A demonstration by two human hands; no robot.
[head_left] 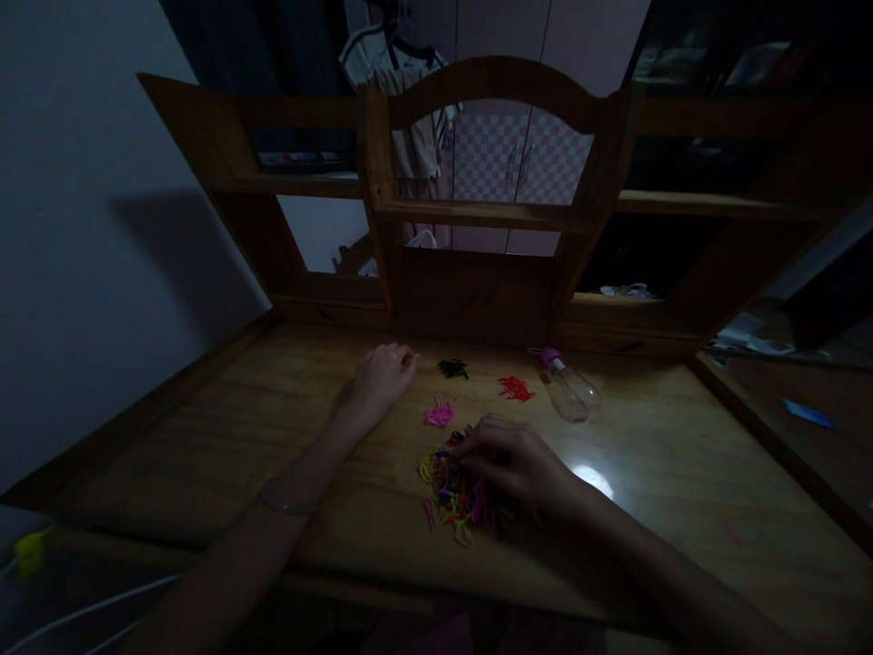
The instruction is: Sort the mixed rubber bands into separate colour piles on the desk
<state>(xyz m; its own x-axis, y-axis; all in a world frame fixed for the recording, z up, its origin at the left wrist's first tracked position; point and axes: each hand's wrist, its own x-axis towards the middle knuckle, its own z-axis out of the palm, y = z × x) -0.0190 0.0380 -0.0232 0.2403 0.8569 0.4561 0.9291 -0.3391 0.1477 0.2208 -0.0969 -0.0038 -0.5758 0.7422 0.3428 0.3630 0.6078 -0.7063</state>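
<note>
A loose heap of small coloured rubber bands (470, 496), mostly yellow, purple and orange, lies on the wooden desk. My right hand (515, 455) reaches into its upper right side, with thumb and forefinger pinched at the bands. Part of the heap is hidden under that hand. Farther up and to the left, my left hand (383, 380) rests on the desk with curled fingers. A small orange-brown bit shows at its fingertips, too dim to name. Nearby lie separate little piles: pink bands (440, 413), black bands (453, 368) and red bands (516, 389).
A clear bulb-shaped bottle (573, 393) with a purple cap lies on its side at the right. Behind the desktop (327, 528) rises a wooden shelf unit (477, 214). A wall (102, 227) borders the left side. A blue item (807, 414) lies far right.
</note>
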